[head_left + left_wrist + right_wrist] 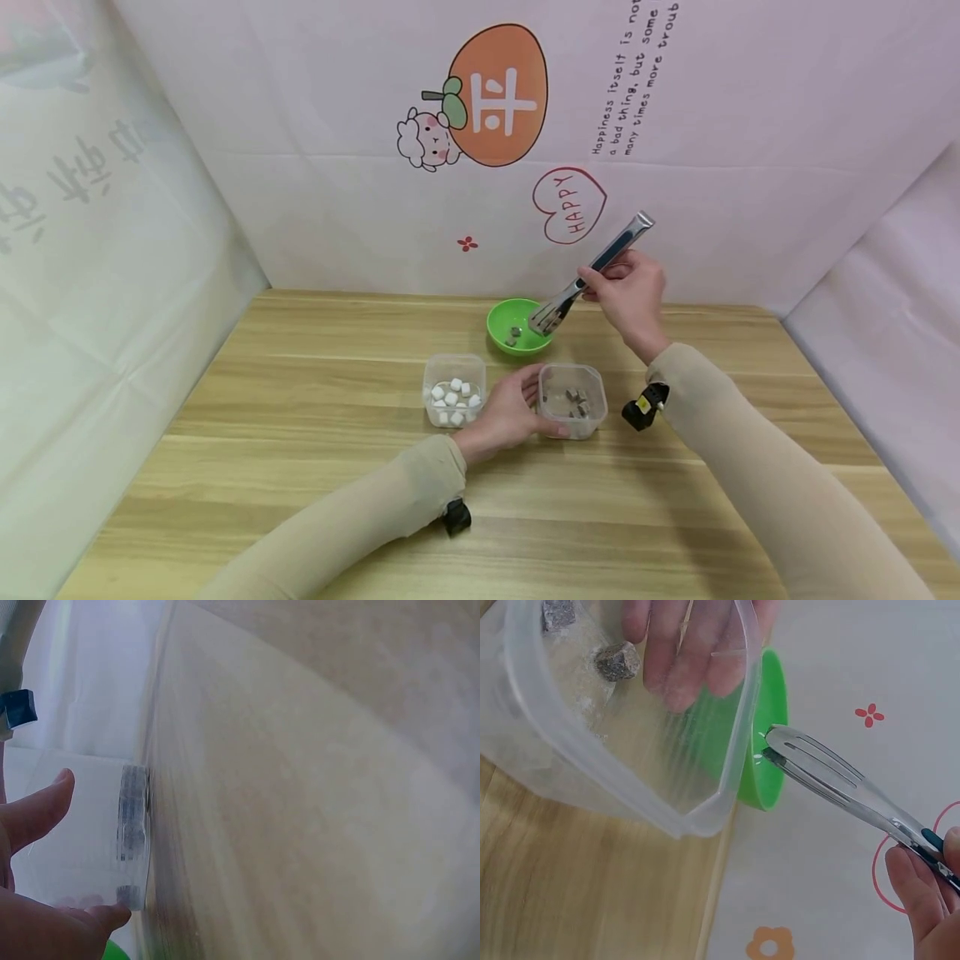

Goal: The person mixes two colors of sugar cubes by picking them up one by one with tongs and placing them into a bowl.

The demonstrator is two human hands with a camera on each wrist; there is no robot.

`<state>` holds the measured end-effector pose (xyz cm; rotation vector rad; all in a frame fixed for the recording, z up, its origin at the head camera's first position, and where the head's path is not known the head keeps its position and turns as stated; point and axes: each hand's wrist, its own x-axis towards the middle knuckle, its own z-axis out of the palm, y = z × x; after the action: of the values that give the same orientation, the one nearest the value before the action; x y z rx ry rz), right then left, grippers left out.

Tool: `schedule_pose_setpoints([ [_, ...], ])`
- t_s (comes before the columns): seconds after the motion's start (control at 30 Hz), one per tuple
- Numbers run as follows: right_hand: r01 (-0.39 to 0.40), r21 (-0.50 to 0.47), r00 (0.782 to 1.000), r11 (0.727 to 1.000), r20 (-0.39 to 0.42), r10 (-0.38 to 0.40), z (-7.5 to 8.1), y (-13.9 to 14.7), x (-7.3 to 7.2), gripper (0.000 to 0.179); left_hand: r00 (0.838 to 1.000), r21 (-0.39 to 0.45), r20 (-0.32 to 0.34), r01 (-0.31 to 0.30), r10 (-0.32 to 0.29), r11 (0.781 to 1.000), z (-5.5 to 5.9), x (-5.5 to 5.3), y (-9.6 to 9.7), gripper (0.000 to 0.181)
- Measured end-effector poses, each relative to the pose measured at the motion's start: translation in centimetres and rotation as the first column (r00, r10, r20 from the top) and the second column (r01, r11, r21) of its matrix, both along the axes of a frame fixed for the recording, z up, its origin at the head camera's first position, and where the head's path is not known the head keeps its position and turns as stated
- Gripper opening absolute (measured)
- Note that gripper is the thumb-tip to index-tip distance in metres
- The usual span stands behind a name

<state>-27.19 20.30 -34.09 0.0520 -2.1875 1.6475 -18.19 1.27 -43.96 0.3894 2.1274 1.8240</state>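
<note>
My right hand point(633, 296) pinches the dark-handled middle of metal tongs point(617, 247). Their slotted tips reach down into a green bowl point(498, 340) near the wall; the right wrist view shows the tips close together by the bowl point(775, 690). A few small grey cubes point(515, 332) lie in that bowl. Around the left side of a clear plastic container point(597, 392), my left hand point(510, 412) holds on, thumb in front and fingers behind. Several rough grey cubes point(577, 396) sit on its bottom; two show in the right wrist view, one a grey cube point(618, 661).
Left of my left hand stands a second clear container point(480, 375) with several white cubes point(452, 398) inside. The wooden table point(300, 467) meets a white printed cloth point(360, 233) at its back edge. Cloth also hangs on both sides.
</note>
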Motion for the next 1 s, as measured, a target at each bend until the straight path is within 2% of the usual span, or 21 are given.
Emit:
schedule_pose_setpoints([
  [0.2, 0.006, -0.006, 1.0, 1.0, 0.017, -0.006, -0.2, -0.2, -0.1, 0.027, 1.0, -0.001, -0.003, 0.002, -0.002, 1.0, 0.2, 0.1, -0.1, 0.104],
  [0.37, -0.004, -0.003, 1.0, 1.0, 0.029, 0.005, 0.0, 0.2, 0.5, 0.029, 1.0, -0.007, -0.005, 0.006, -0.006, 1.0, 0.1, 0.0, 0.0, 0.105],
  [0.53, -0.038, 0.019, 0.999, 0.999, -0.016, 0.039, 0.7, 1.0, 1.8, 0.034, 1.0, -0.007, -0.01, 0.007, -0.007, 1.0, 0.0, -0.1, 0.0, 0.105],
  [0.73, -0.078, 0.015, 0.994, 0.997, -0.071, 0.079, 1.7, 2.2, 3.6, 0.028, 1.0, -0.013, -0.01, 0.001, -0.001, 1.0, 0.1, 0.0, 0.0, 0.106],
  [1.0, -0.224, -0.052, 0.968, 0.973, -0.131, 0.216, 2.3, 3.3, 6.3, 0.021, 1.0, -0.017, -0.002, 0.002, -0.002, 1.0, 0.1, 0.1, 0.1, 0.11],
])
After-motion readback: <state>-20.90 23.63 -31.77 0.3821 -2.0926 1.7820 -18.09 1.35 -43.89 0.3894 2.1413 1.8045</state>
